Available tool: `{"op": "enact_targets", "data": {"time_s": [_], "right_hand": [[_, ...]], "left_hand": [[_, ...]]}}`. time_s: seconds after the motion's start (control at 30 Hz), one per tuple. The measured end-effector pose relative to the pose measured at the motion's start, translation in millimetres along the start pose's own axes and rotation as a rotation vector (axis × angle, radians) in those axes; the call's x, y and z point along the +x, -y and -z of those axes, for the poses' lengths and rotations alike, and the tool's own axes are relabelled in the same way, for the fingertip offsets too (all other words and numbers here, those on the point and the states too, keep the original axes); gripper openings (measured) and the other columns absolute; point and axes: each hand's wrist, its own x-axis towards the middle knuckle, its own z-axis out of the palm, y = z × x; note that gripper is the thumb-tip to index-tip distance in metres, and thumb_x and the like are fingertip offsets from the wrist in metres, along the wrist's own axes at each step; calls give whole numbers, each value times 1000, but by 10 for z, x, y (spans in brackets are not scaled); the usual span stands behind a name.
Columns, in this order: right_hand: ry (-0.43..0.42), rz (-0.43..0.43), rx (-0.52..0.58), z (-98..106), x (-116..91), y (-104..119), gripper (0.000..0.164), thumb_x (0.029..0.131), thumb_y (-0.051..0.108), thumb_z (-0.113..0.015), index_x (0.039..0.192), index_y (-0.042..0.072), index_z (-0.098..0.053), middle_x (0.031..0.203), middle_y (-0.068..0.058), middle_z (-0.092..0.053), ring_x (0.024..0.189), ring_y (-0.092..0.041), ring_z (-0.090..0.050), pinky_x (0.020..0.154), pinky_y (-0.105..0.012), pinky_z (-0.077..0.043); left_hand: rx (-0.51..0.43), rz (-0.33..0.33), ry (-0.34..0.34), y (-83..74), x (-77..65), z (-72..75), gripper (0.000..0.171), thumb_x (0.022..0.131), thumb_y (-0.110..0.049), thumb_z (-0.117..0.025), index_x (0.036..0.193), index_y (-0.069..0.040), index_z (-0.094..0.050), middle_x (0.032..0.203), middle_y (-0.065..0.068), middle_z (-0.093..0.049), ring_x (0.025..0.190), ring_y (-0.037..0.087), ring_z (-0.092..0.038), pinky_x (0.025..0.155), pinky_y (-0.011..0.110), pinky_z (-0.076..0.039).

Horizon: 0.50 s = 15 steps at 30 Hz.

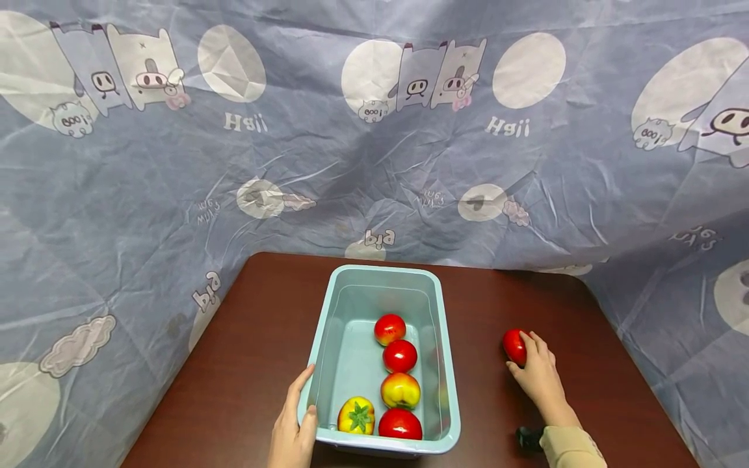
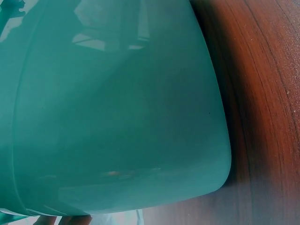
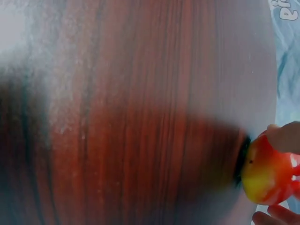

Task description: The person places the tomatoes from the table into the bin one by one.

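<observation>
My right hand grips a red-and-yellow fruit on the right side of the table. In the right wrist view, the thumb lies over the fruit and fingertips show below it. Whether it touches the table cannot be told. At the near left corner of a pale blue-green plastic bin, my left hand touches the rim with fingers and thumb spread. The bin's outer wall fills most of the left wrist view. Inside lie several red and yellow fruits, one with a green star-shaped leaf top.
The bin stands on a dark brown wooden table. A small black object is by the right sleeve. Grey-blue cloth with cartoon prints hangs behind the table and along both sides.
</observation>
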Motion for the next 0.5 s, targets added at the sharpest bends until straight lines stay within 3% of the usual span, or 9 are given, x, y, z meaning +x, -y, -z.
{"op": "enact_targets", "data": {"time_s": [0.2, 0.5], "right_hand": [[-7, -46, -1, -46, 21, -39, 80, 80, 7, -75, 143, -11, -30, 142, -38, -29, 119, -61, -35, 99, -71, -34], [-141, -110, 22, -106, 22, -104, 73, 81, 9, -76, 138, -10, -34, 129, -38, -39, 110, -60, -45, 93, -70, -39]], "left_hand": [[22, -28, -24, 16, -7, -13, 67, 84, 2, -52, 143, -28, -49, 141, 1, -58, 116, 25, -61, 82, 44, -50], [21, -10, 1, -5, 6, 0, 66, 85, 2, -52, 144, -28, -48, 142, 1, -57, 106, 19, -60, 75, 35, -46]]}}
